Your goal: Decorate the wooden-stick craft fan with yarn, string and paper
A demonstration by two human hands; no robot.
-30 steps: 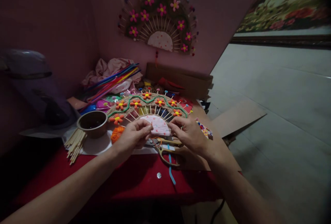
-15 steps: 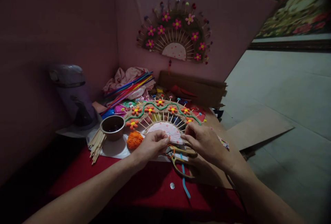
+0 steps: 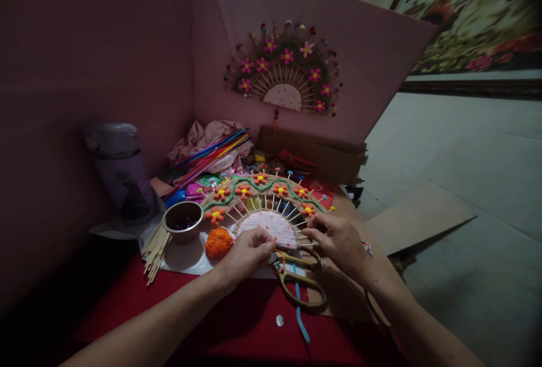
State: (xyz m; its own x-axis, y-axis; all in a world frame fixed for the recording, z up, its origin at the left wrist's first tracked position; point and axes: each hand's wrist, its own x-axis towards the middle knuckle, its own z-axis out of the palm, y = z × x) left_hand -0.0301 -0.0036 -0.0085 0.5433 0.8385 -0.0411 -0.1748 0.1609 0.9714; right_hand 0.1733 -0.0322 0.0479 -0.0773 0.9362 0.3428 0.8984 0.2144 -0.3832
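Note:
My left hand [image 3: 254,245] pinches a strand of orange yarn [image 3: 278,265], whose loop hangs over the scissors [image 3: 302,285]. My right hand [image 3: 336,243] has thumb and index finger pressed together beside the fan's right edge; what is between them is too small to make out. Just behind both hands lies the stick fan [image 3: 266,186], with twine bands, orange clay flowers and a wavy green cord. A white dotted half-circle [image 3: 269,227] forms its base. Left of my fingers sits an orange yarn ball [image 3: 219,242]. A blue strip [image 3: 301,322] runs beneath the scissors.
A metal bowl of dark liquid [image 3: 183,236] stands by a bundle of wooden sticks [image 3: 156,251]. Behind are a purple flask [image 3: 122,180], colored straws [image 3: 212,155] and cloth. A second fan [image 3: 288,56] with pink flowers hangs on the pink board. Cardboard [image 3: 347,293] lies at right.
The view has tilted up a little, so everything sits lower in the picture. My right hand has drawn slightly away from my left, to the right. My left hand keeps its pinch.

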